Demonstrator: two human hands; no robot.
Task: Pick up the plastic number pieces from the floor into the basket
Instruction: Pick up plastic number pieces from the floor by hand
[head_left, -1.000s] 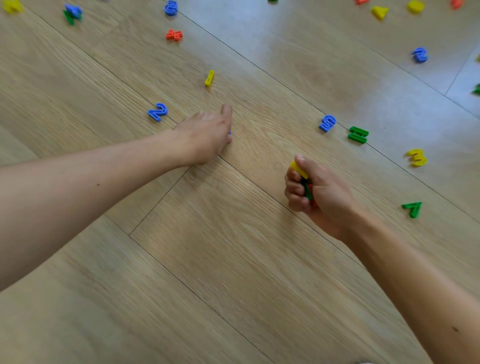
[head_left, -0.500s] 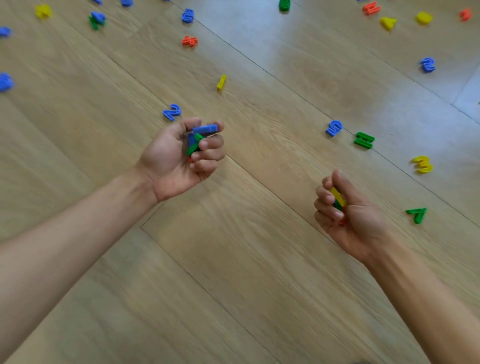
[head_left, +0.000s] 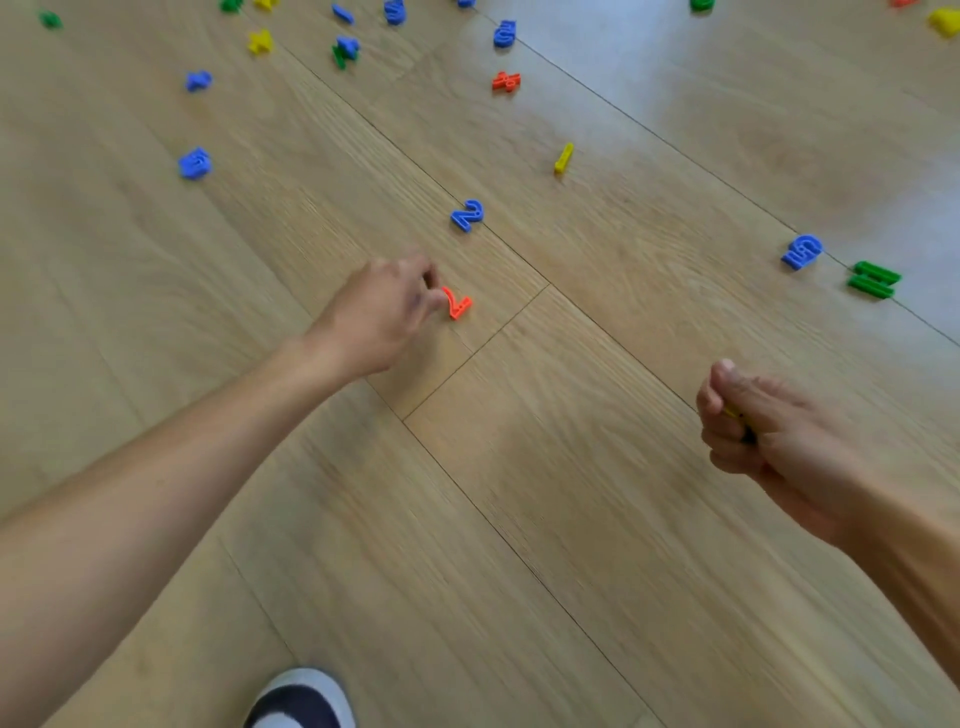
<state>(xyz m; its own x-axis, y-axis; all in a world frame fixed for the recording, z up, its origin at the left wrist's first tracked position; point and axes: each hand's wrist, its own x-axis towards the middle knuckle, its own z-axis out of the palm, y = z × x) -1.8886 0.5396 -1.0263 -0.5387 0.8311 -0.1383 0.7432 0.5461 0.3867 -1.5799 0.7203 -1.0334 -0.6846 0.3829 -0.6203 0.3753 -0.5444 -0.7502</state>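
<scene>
Coloured plastic number pieces lie scattered on the wooden floor (head_left: 519, 519). My left hand (head_left: 382, 312) is knuckles-up with curled fingers, and its fingertips pinch the left end of a red 2 (head_left: 458, 303) that lies on the floor. Whatever else is in that palm is hidden. My right hand (head_left: 753, 431) is a closed fist at the right, with a bit of yellow and dark plastic showing between its fingers. A blue 2 (head_left: 467, 214) lies just beyond the left hand, and a yellow 1 (head_left: 563, 158) farther off. No basket is in view.
A blue 9 (head_left: 802, 251) and a green piece (head_left: 874, 279) lie at the right. A red 4 (head_left: 505, 81), a blue 5 (head_left: 195, 163) and several more pieces sit at the back and left. A shoe (head_left: 301, 699) shows at the bottom edge.
My left hand turned from palm-up, showing blue and green pieces, to knuckles-up and dropped onto the red 2. The view shifted left. My right fist stayed closed.
</scene>
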